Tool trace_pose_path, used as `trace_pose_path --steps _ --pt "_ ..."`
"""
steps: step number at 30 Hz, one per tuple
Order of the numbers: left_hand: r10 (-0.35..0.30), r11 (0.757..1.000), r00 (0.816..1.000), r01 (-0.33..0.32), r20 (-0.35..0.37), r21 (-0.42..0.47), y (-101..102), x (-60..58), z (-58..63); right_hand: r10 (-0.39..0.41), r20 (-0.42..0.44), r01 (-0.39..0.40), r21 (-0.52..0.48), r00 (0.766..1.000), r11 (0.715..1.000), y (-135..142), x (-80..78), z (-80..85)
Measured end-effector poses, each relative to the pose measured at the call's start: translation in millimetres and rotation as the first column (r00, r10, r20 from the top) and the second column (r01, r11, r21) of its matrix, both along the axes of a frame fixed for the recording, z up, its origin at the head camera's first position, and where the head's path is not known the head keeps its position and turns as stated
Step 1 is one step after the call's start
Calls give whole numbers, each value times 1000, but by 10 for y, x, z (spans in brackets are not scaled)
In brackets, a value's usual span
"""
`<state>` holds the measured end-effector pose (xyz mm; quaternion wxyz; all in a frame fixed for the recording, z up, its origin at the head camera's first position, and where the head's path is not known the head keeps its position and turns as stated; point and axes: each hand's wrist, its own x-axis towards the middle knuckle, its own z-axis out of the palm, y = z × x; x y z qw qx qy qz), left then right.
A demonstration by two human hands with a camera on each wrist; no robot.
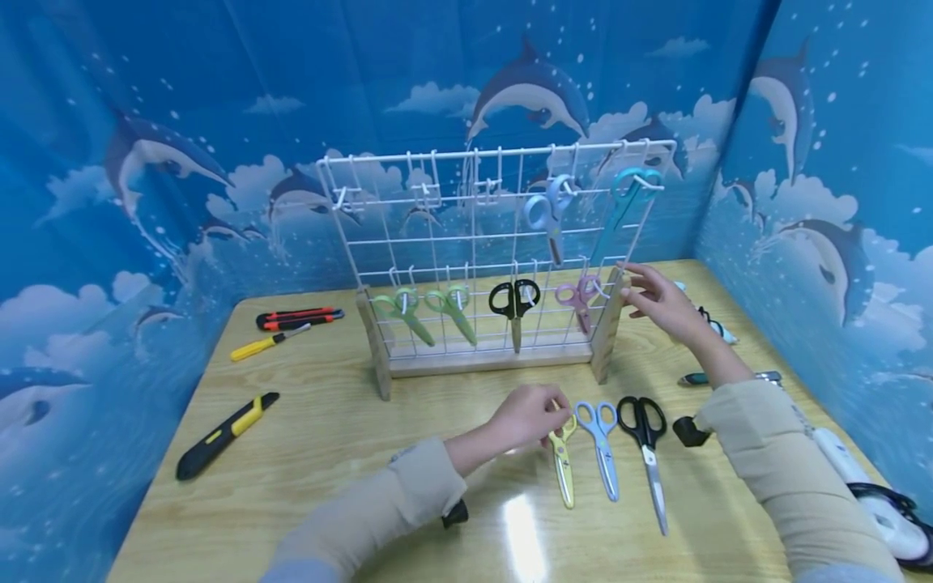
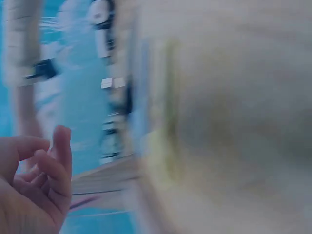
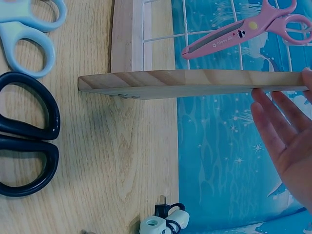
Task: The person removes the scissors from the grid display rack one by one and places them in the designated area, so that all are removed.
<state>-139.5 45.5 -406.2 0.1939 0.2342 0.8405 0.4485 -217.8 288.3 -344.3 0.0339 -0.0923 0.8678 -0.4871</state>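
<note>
In the head view my left hand (image 1: 530, 417) is over the handles of yellow scissors (image 1: 564, 470) lying on the table. In the left wrist view its fingers are loosely bent, with nothing visible between them. Beside the yellow pair lie light-blue scissors (image 1: 607, 457) and large black-handled scissors (image 1: 649, 457). My right hand (image 1: 663, 306) touches the rack's right wooden post (image 1: 607, 340) with nearly straight fingers (image 3: 269, 122). From the white wire rack (image 1: 430, 240) hang pale-blue (image 1: 551, 214), teal (image 1: 619, 210), green (image 1: 414, 316), black (image 1: 516, 308) and pink scissors (image 3: 239, 31).
Left on the table lie a black-and-yellow utility knife (image 1: 227, 436), a yellow-handled screwdriver (image 1: 266, 343) and red-and-black cutters (image 1: 300, 317). A green-ended tool (image 1: 694, 378) and a white device with a black cord (image 1: 892, 518) lie at right. Several upper hooks hold nothing. Dolphin-print curtains enclose the table.
</note>
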Motion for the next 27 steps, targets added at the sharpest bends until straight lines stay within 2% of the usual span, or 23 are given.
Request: trace_pose_path --steps 1,2,3,6,8,9,10,12,14,17,19,21,24,27 --pt "-28 1000 995 27 -92 -11 -14 -13 123 -2 0 2 1 1000 1000 0 1 -1" --pt "-48 999 982 46 -182 -15 -32 -29 250 -3 0 3 4 1000 1000 0 2 -1" --pt "-59 998 961 59 -272 -10 -53 -50 372 -4 -1 4 8 1000 1000 -1 4 0" --pt "-36 996 869 73 -494 56 -116 -138 696 -5 -7 5 13 1000 1000 -3 6 6" --pt "28 988 819 66 -574 142 -153 -215 871 -3 -13 3 11 1000 1000 -6 7 12" --pt "73 980 800 54 -596 191 -168 -260 944 0 -16 0 8 1000 1000 -8 7 15" --pt "122 969 792 35 -599 244 -179 -306 1007 3 -19 -3 4 1000 1000 -10 6 18" --pt "234 942 786 -38 -572 333 -198 -393 1118 8 -22 -8 -3 1000 1000 -14 5 21" --pt "334 913 790 -136 -515 384 -200 -487 1193 11 -25 -11 -5 1000 1000 -15 2 22" --pt "417 885 817 -267 -397 381 -185 -605 1253 8 -24 -9 -6 1000 1000 -16 0 17" --pt "432 878 834 -303 -343 369 -157 -683 1259 7 -27 -7 -5 1000 1000 -16 -1 11" --pt "428 877 849 -308 -308 369 -123 -741 1265 6 -30 -6 -6 1000 1000 -14 -1 5" --pt "420 874 864 -301 -280 381 -66 -800 1279 6 -35 -7 -9 999 1000 -15 4 -1" --pt "421 861 874 -302 -242 409 -16 -823 1304 5 -35 -6 -11 999 1000 -19 10 -4"
